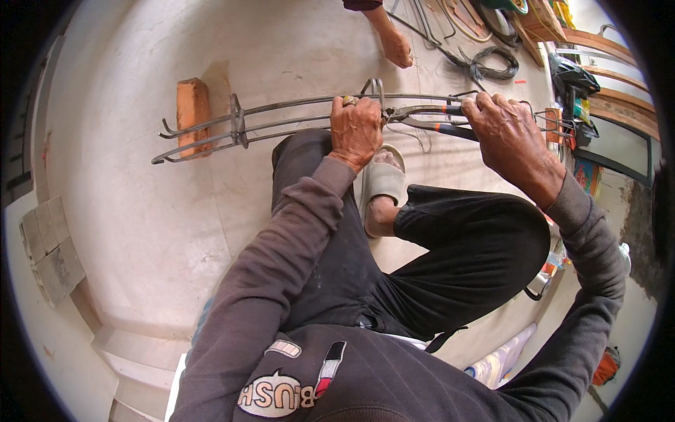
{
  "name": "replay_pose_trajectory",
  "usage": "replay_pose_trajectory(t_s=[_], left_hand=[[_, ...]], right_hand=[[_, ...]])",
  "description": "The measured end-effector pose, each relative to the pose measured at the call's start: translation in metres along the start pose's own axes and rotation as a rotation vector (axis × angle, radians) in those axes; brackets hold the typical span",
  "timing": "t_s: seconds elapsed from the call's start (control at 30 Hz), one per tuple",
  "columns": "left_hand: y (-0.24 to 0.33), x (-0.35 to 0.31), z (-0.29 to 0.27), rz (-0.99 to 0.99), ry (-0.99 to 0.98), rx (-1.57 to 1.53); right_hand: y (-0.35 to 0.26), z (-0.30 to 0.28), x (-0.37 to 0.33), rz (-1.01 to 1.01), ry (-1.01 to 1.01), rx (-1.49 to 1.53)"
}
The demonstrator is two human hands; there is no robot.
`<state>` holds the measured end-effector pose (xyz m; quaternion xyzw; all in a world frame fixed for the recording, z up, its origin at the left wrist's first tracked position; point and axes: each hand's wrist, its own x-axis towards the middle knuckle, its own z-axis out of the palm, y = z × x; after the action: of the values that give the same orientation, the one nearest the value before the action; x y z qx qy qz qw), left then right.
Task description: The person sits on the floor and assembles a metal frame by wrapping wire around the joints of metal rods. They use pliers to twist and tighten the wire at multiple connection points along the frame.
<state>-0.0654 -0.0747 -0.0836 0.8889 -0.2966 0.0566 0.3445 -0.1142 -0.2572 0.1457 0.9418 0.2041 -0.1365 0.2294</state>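
Observation:
A long rebar cage [285, 103] of thin dark rods with square stirrups lies crosswise in front of me, its left part resting on an orange brick [193, 105]. My left hand [356, 133] is closed over the rods just left of a middle stirrup [378, 90]. In my right hand [510, 137] is a pair of pincers [422, 110] with dark handles and orange bands. Their jaws meet the cage right beside my left fingers, at that stirrup. Thin tie wire [427, 144] dangles below the jaws. My fingers hide part of the rods.
Another person's hand [398, 53] reaches down beyond the cage. A coil of dark wire [496, 63] and bent rods [425, 28] lie at the far right. Wooden boards [598, 43] and black bags [571, 76] stand along the right. Grey blocks [53, 239] sit at the left.

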Motion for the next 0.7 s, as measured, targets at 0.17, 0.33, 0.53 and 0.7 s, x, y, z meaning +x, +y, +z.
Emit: replay_pose_trajectory(t_s=[0.17, 0.33, 0.53, 0.7], left_hand=[[-0.005, 0.006, -0.017, -0.102, -0.209, -0.112], [-0.025, 0.032, -0.034, -0.311, -0.399, -0.425], [-0.021, 0.031, -0.035, -0.334, -0.352, -0.400], [-0.016, 0.029, -0.029, -0.370, -0.349, -0.304]], right_hand=[[-0.003, 0.002, -0.003, -0.009, 0.019, -0.056], [-0.001, 0.003, -0.002, 0.003, 0.008, -0.064], [-0.003, 0.001, -0.002, 0.006, 0.005, -0.083], [-0.003, 0.008, -0.005, -0.011, 0.077, -0.102]])
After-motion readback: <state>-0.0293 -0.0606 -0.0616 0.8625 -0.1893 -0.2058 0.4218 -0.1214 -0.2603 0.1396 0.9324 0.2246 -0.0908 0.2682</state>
